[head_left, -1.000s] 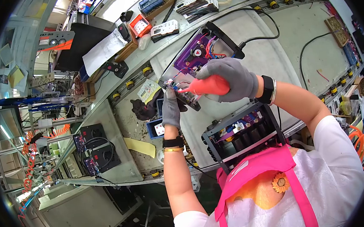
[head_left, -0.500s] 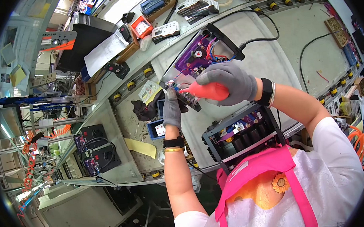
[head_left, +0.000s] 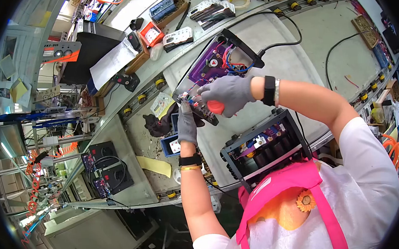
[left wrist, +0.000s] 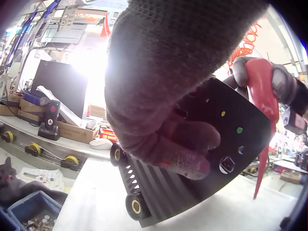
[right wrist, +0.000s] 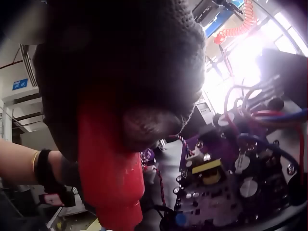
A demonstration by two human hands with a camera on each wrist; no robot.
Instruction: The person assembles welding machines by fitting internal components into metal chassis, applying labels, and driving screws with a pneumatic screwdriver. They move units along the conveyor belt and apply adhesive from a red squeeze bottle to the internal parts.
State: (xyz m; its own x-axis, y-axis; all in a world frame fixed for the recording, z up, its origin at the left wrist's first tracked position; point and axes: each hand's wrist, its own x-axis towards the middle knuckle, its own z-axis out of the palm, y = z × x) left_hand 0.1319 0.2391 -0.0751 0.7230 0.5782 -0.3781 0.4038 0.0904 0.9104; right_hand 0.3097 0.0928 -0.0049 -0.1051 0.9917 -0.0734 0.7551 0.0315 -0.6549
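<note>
My gloved right hand point(head_left: 234, 94) grips a red tool point(left wrist: 261, 86) with a thick body and a long, thin, tapering tip. In the left wrist view that tip points down, just outside the dark front panel point(left wrist: 231, 130) of an opened electrical machine. My gloved left hand point(head_left: 186, 125) holds the panel by its edge, fingers bent over the outer face. Inside the machine is a purple circuit board point(head_left: 205, 71) with red and blue wires. The right wrist view shows the red body in the glove, close beside the board.
A second open machine point(head_left: 268, 143) stands on the bench near my apron. Blue bins point(head_left: 168, 145) with small parts lie by my left forearm. A black cable point(head_left: 291, 43) runs from the first machine. Rollers point(head_left: 160, 83) line the bench, and another machine point(head_left: 107, 168) sits farther left.
My right hand has moved a little left and turned, bringing the red tool from lying sideways to more upright. The left hand stays at the panel.
</note>
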